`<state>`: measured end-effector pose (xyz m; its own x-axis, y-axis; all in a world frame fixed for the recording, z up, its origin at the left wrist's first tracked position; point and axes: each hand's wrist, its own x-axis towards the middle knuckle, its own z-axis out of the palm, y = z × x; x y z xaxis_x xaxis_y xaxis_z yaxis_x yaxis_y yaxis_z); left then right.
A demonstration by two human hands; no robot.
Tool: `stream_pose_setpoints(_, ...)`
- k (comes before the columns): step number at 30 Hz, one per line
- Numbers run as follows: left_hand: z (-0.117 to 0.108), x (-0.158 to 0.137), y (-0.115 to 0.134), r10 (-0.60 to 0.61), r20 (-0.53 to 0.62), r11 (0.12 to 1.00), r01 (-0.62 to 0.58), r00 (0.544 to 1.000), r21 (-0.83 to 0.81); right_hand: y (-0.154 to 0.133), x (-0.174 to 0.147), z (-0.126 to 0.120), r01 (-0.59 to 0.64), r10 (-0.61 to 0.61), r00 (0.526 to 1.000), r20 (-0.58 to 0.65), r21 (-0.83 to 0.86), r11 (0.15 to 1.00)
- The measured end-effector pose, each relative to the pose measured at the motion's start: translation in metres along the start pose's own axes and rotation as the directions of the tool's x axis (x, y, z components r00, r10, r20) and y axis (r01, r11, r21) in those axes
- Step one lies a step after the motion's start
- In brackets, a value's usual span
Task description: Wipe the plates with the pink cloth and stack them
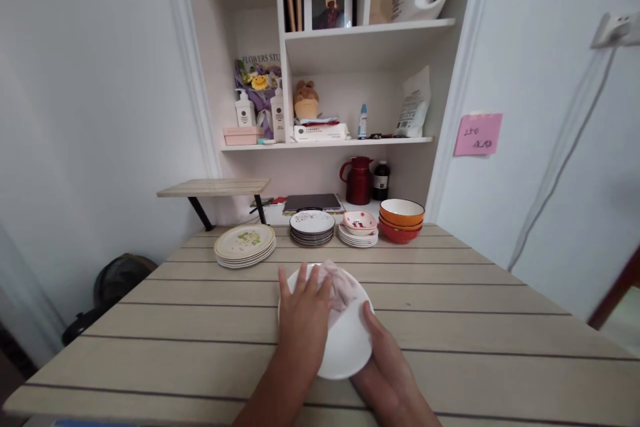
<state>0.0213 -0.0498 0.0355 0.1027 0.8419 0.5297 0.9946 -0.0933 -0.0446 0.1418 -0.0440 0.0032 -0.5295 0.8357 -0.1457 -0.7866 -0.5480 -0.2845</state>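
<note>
A white plate is held a little tilted above the front middle of the table. My right hand grips its right rim, thumb on the upper face and the other fingers underneath. A crumpled pale pink cloth lies on the plate's upper face. My left hand rests over the plate's left side with fingers spread, touching the cloth's left edge. How much cloth is under the palm is hidden.
Along the table's back stand cream plates, dark-rimmed plates, small white plates under a pink-patterned bowl, and orange and red bowls. Behind them are a small raised shelf and a red jug.
</note>
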Motion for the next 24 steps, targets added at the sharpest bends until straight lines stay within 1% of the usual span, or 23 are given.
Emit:
stream_pose_setpoints(3,0.0,-0.013,-0.012,-0.096,0.014,0.995,0.096,0.995,0.018,0.001,0.0,-0.002,-0.033,0.033,0.999,0.007,-0.004,0.999)
stream_pose_setpoints(5,0.006,-0.027,-0.021,-0.11,0.024,0.994,0.11,0.994,0.003,0.001,0.0,-0.004,-0.055,0.055,0.998,-0.004,0.001,0.998)
stream_pose_setpoints(7,0.016,-0.042,-0.027,-0.082,0.009,0.997,0.082,0.997,-0.004,0.002,0.0,-0.004,-0.071,0.071,0.997,0.001,0.002,0.997)
stream_pose_setpoints(9,0.026,-0.057,-0.029,-0.02,-0.003,1.0,0.02,1.0,0.014,0.002,-0.001,-0.005,-0.095,0.095,0.995,0.02,-0.005,0.995)
stream_pose_setpoints(11,0.033,-0.068,-0.026,0.005,-0.039,1.0,-0.004,0.999,0.027,0.002,-0.001,-0.005,-0.124,0.125,0.991,0.038,-0.014,0.992)
stream_pose_setpoints(13,0.034,-0.073,-0.02,0.038,-0.063,0.999,-0.037,0.997,0.015,0.002,-0.002,-0.005,-0.144,0.144,0.988,0.045,-0.022,0.989)
stream_pose_setpoints(14,0.032,-0.072,-0.016,0.048,-0.058,0.999,-0.048,0.997,0.003,0.002,-0.002,-0.005,-0.141,0.142,0.989,0.044,-0.024,0.99)
stream_pose_setpoints(16,0.028,-0.064,-0.008,0.043,-0.008,0.999,-0.044,0.999,-0.032,0.002,-0.002,-0.006,-0.111,0.112,0.993,0.035,-0.028,0.993)
stream_pose_setpoints(19,0.024,-0.045,0.004,-0.02,0.087,0.997,0.027,0.996,-0.077,0.002,0.0,-0.009,-0.038,0.039,0.999,0.021,-0.035,0.999)
stream_pose_setpoints(22,0.023,-0.025,0.012,-0.052,0.106,0.994,0.062,0.993,-0.089,0.0,0.004,-0.012,0.036,-0.036,0.999,0.021,-0.033,0.999)
stream_pose_setpoints(24,0.022,-0.015,0.013,-0.056,0.114,0.992,0.068,0.992,-0.106,0.0,0.006,-0.013,0.056,-0.055,0.998,0.027,-0.028,0.998)
